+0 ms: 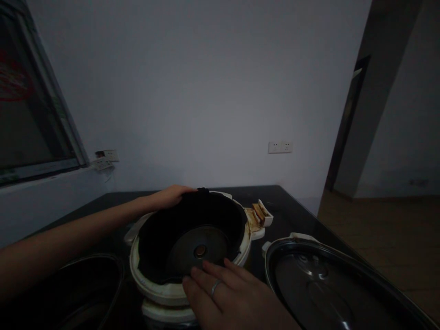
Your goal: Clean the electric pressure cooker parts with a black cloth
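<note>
In front of me stands the white body of an electric pressure cooker [156, 293], lidless, its rim stained brown. Its black inside wall leads down to a round heating plate [185, 250] with a coppery centre button. My left hand [168, 197] reaches over to the far left part of the rim and touches it, one finger stretched along the edge; its other fingers are mostly hidden. At the near rim lies my right hand [227, 293], a ring on one finger, fingers stretched out and slightly apart. Nothing shows in either hand.
A dark inner pot [122, 270] stands at the lower left. To the right, the cooker lid [319, 284] lies with its inside up. A stained hinge bracket [259, 215] juts from the cooker's right side. The black tabletop [275, 195] meets a wall with sockets [280, 147].
</note>
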`<state>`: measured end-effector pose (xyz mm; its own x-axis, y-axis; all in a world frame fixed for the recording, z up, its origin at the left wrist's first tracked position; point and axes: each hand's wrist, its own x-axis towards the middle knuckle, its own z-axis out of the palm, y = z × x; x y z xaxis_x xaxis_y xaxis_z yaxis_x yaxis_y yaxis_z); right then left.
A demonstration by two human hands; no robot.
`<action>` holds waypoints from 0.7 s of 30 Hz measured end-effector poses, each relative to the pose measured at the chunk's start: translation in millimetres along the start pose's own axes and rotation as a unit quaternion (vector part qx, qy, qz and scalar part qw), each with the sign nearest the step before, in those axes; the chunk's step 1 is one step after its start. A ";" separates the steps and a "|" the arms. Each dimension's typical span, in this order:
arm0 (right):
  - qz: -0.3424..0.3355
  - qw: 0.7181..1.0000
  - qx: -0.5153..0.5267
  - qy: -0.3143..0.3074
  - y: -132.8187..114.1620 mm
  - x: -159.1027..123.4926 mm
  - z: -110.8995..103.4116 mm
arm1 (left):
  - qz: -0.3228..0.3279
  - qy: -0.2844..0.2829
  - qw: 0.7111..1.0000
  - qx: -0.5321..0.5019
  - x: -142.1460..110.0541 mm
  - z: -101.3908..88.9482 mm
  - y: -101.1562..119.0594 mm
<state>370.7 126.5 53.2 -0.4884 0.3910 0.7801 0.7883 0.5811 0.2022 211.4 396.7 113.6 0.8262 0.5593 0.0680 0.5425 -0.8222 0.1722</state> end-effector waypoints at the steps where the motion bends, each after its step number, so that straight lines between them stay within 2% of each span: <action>1: -0.002 1.000 -0.002 0.009 -0.8 -0.2 2.5 | 0.000 0.000 1.000 0.001 1.6 0.4 1.2; 6: 0.017 1.000 0.002 -0.026 -2.6 -1.2 6.3 | 0.011 -0.006 1.000 0.001 16.5 5.8 13.1; 10: 0.025 0.999 0.013 -0.038 -1.0 -8.9 4.2 | 0.034 -0.014 0.999 -0.003 41.5 14.0 29.2; 14: 0.087 0.994 0.019 -0.057 -11.1 -14.4 22.7 | 0.087 -0.018 0.996 -0.006 65.2 24.0 58.4; 18: 0.199 0.979 -0.014 -0.041 -25.7 -11.4 47.9 | 0.157 -0.032 0.987 -0.002 66.8 29.2 85.4; 21: 0.189 0.981 0.008 -0.036 -24.4 -10.2 38.5 | 0.223 -0.037 0.974 0.002 58.4 27.8 88.4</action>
<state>342.1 135.8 17.6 -0.1868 0.6296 0.7541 0.9127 0.3953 -0.1039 311.8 353.8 105.5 0.9884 0.1377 0.0641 0.1279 -0.9821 0.1384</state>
